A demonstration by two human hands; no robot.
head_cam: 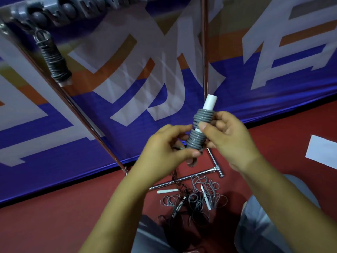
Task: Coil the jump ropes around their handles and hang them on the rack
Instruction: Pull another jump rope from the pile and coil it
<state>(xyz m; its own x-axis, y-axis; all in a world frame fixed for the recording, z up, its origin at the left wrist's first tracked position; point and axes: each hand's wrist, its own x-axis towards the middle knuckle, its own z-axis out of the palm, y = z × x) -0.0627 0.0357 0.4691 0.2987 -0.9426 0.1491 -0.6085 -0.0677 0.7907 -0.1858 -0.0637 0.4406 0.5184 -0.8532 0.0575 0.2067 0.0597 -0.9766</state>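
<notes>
Between both hands stands a jump rope bundle (202,125): white handles with grey cord coiled round them, tilted up to the right. My left hand (167,145) pinches the bundle's lower end. My right hand (229,137) grips its middle, thumb pressed on the coils. At the upper left a coiled dark jump rope (55,61) hangs from a hook on the rack (76,110). On the red floor below lies a tangle of loose ropes (197,199), grey and black, with white handles among them.
The rack's chrome poles run diagonally and upright, with its foot bar (186,178) on the floor. A blue, white and orange banner (164,70) stands behind. A white sheet (322,152) lies at the right. My knees are at the bottom edge.
</notes>
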